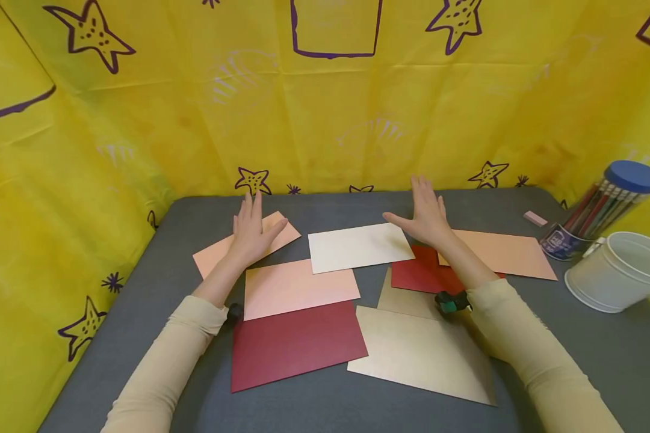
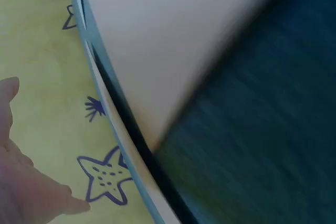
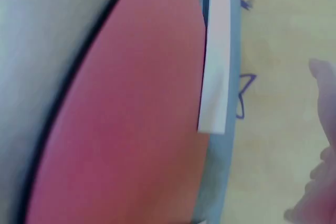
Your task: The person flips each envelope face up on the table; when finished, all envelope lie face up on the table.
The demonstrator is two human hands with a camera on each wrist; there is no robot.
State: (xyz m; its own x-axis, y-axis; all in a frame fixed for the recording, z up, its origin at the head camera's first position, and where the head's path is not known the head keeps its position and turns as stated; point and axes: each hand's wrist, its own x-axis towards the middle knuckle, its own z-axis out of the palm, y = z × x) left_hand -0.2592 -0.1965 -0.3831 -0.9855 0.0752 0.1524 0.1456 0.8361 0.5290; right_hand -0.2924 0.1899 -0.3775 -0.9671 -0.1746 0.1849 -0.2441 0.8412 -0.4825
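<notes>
My left hand (image 1: 248, 234), fingers spread, is over a peach paper rectangle (image 1: 213, 252); I cannot tell whether it touches. My right hand (image 1: 428, 219), also spread with thumb out, is near the right end of a white paper rectangle (image 1: 360, 246) and holds nothing. Between the arms lie a pink rectangle (image 1: 300, 288), a maroon one (image 1: 298, 346), a cream one (image 1: 417, 355), a tan one (image 1: 403, 297) and a red one (image 1: 411, 273), some overlapping. Another peach rectangle (image 1: 504, 252) is partly behind my right forearm. In the wrist views, only parts of the hands show.
On the right of the grey table (image 1: 206, 207) stand a white metal bucket (image 1: 601, 279) and a blue-lidded tub of pencils (image 1: 601, 207). A small pink block (image 1: 535, 218) lies near them. Yellow patterned cloth (image 1: 325, 120) hangs behind and at the sides.
</notes>
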